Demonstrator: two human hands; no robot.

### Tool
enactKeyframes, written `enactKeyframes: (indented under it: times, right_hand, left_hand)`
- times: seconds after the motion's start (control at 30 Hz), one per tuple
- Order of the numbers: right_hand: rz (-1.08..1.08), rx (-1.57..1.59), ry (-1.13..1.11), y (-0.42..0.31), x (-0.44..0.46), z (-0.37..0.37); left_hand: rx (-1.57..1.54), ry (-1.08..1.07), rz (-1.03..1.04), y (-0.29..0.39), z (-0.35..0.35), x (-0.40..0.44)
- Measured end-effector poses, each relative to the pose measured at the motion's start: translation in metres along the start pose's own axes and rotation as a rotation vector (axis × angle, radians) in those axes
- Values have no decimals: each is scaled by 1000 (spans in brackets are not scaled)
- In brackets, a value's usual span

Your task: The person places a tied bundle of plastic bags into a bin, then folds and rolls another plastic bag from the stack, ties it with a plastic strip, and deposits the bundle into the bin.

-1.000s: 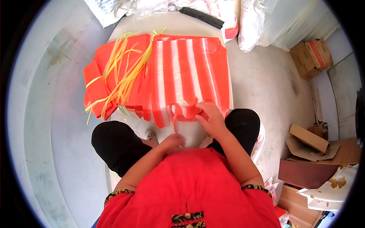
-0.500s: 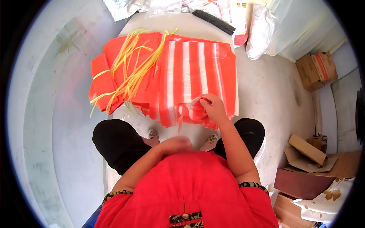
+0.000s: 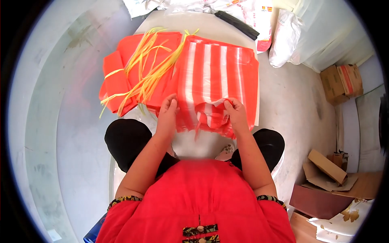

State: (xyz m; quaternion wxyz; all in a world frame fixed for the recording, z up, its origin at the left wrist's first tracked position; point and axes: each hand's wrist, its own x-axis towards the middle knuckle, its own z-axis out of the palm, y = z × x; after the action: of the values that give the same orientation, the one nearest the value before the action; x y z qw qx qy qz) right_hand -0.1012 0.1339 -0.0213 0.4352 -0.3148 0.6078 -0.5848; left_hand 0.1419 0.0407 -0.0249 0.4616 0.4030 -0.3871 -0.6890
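Note:
A stack of red-and-white striped plastic bags [image 3: 214, 73] lies on a low table, its near edge loose and crumpled. My right hand [image 3: 237, 115] is closed in a pinch on the lifted near edge of the top plastic bag. By the left near corner of the same stack is my left hand [image 3: 167, 115], its thumb and fingers slightly apart with nothing visible between them. Whether its fingertips touch the plastic cannot be told. Left of the striped stack lie folded red bags [image 3: 117, 87], with yellow plastic strips [image 3: 152, 79] spread loosely over them.
A black rolled bundle [image 3: 237, 25] lies at the table's far edge [image 3: 178, 22]. Beyond are white packages, with a white wrapped bundle [image 3: 285, 38] at the right. Cardboard boxes [image 3: 342, 83] stand by the right wall, and an opened carton [image 3: 328, 172] is nearer. My knees flank the table's near side.
My left hand has moved up from my lap to the left near corner of the striped bags. My right hand keeps its pinch on the top bag's edge. The view has shifted slightly.

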Motion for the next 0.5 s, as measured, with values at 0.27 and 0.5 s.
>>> enactKeyframes:
  times: [0.27, 0.5]
  right_hand:
    - [-48, 205, 44, 15, 8, -1]
    - [24, 205, 45, 18, 3, 1]
  left_hand:
    - [-85, -91, -81, 14, 10, 29]
    - [364, -146, -148, 10, -6, 15]
